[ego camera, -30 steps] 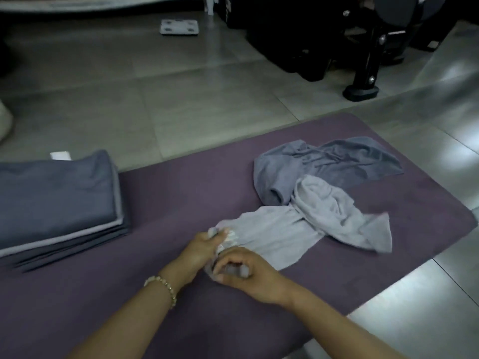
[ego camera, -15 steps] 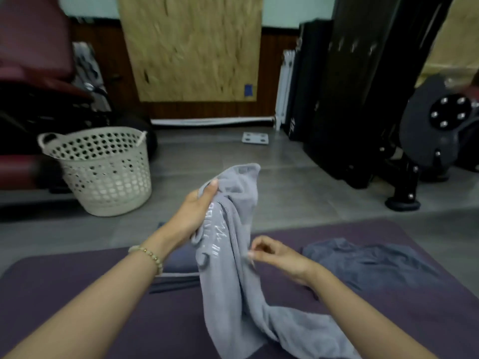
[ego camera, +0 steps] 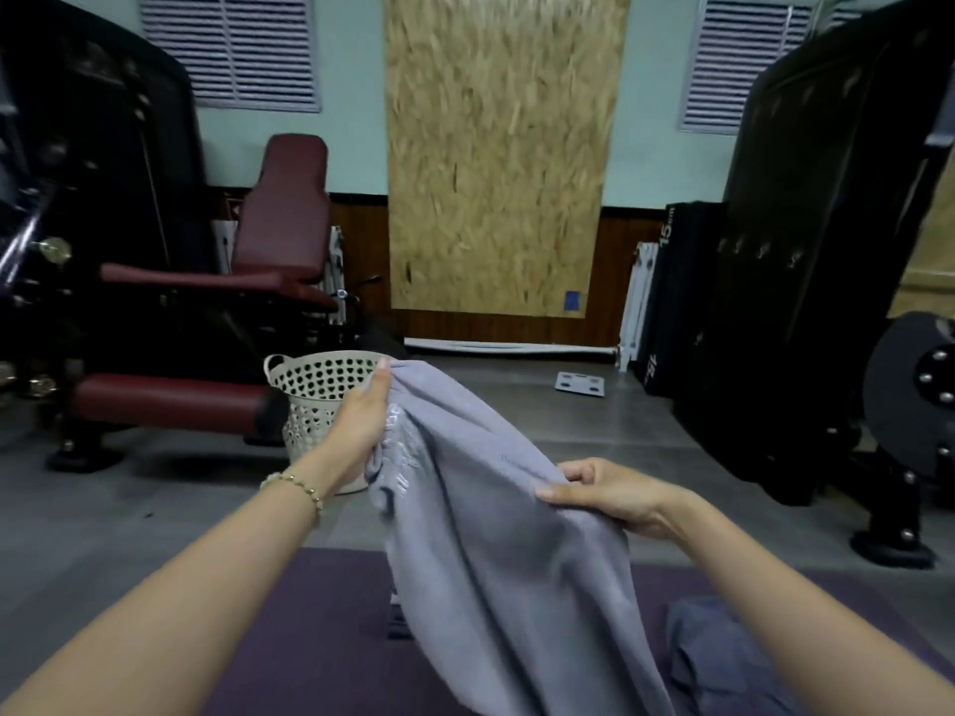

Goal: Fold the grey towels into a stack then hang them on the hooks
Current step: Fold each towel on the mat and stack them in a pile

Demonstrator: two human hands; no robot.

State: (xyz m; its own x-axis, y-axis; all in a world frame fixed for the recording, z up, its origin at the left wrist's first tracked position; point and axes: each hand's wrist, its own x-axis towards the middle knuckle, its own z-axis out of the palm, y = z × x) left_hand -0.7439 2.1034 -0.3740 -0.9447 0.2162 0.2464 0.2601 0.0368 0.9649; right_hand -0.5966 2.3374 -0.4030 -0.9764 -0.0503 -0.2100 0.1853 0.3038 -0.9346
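The soft light grey towel (ego camera: 491, 534) hangs in loose folds above the purple table (ego camera: 310, 612). Both grips are clamped on it: left hand (ego camera: 362, 421) on the upper corner, right hand (ego camera: 610, 496) on the edge. The inside of the perforated basket (ego camera: 315, 390) is hidden.

Dim, flat indoor light, no clear source; soft shadows under the gym bench (ego camera: 170, 400); dark machines (ego camera: 827, 198) at both sides lose detail; wide-angle bending at edges; slight motion blur on grey towel (ego camera: 496, 534); overall soft, grainy.
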